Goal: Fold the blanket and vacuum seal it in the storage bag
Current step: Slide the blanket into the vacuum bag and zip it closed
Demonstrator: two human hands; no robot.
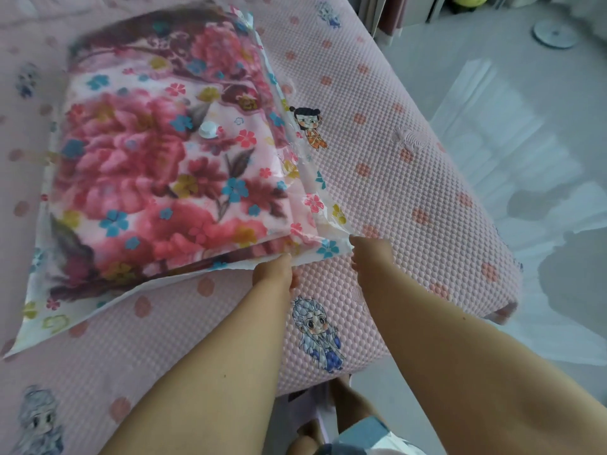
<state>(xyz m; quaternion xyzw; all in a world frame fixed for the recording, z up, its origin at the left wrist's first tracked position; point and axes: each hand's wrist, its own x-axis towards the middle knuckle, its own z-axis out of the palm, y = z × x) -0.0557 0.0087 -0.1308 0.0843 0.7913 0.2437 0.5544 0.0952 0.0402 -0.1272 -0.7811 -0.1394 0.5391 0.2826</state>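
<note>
The bag's [184, 290] open edge, nearest the valve [208, 129], is pinched by both hands [272, 274] [371, 254]; the zip should be pressed fully shut.

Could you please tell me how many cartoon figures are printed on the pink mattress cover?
5: one beside the bag's right edge, one between the forearms, one at bottom left, one at far left, one at top. The bag may hide more.
</note>
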